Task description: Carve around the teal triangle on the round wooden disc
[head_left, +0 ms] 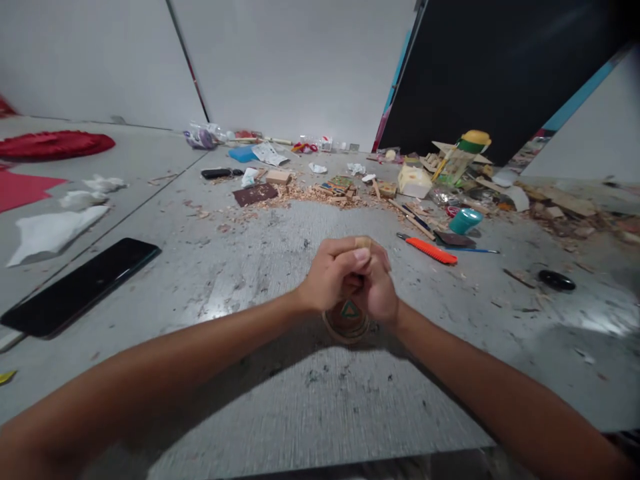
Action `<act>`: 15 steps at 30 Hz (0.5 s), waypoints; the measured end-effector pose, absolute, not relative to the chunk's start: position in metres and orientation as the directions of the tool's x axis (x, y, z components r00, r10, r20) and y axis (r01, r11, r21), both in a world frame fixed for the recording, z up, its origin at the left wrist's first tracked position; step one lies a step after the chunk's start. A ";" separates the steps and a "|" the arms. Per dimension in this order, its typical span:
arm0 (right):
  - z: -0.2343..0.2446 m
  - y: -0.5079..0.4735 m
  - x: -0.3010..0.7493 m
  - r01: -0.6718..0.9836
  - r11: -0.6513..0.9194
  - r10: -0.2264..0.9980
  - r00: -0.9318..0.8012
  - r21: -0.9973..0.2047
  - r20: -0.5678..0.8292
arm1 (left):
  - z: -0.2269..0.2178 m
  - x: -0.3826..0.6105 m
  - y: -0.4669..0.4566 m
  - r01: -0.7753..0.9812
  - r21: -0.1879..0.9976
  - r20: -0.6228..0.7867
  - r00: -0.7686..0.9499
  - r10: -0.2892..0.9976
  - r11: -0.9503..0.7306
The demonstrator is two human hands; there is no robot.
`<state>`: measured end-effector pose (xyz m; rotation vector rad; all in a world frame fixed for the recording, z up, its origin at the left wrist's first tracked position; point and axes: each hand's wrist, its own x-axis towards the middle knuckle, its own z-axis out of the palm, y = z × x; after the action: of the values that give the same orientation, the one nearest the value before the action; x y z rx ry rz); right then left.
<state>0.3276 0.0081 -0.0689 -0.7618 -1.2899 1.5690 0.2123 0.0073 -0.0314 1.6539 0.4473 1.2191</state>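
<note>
My left hand [325, 275] and my right hand [383, 288] are clasped together above the middle of the grey table, fingers folded over each other. A tan bandage wraps one finger at the top of the clasp. No object shows between the fingers, though the inside of the clasp is dark. Just below and behind the hands lies a round brown wooden disc [347, 330] with a green-edged triangle on its face. Its upper part is hidden by the hands, and I cannot tell whether they touch it. An orange utility knife [431, 251] lies to the right.
A black phone [83, 287] lies at left, near white tissues [55, 233]. Wood shavings [295, 193] and scraps spread along the back. A teal jar [466, 221], a dark oval object [557, 280] and a yellow-lidded container [473, 143] stand or lie at right.
</note>
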 end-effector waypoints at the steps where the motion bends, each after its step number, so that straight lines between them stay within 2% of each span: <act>1: -0.072 0.006 0.326 -0.263 -0.010 0.915 -0.391 -0.965 0.097 | -0.031 0.209 0.004 -0.266 0.855 0.518 0.417 0.747 -0.445; 7: -0.075 0.000 0.319 -0.265 0.015 0.874 -0.466 -0.964 0.141 | -0.028 0.194 -0.002 -0.254 0.887 0.461 0.475 0.750 -0.385; 11: -0.056 0.003 0.324 -0.281 0.040 0.850 -0.495 -0.959 0.181 | -0.018 0.194 0.003 -0.207 0.924 0.382 0.531 0.756 -0.321; 15: -0.034 0.006 0.338 -0.241 0.088 0.805 -0.554 -0.966 0.211 | -0.001 0.193 0.013 -0.173 0.943 0.329 0.625 0.708 -0.285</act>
<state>0.3379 0.0055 -0.0338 -0.5796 -1.5385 1.5973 0.1928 0.0131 -0.0013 1.6479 0.4483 0.9139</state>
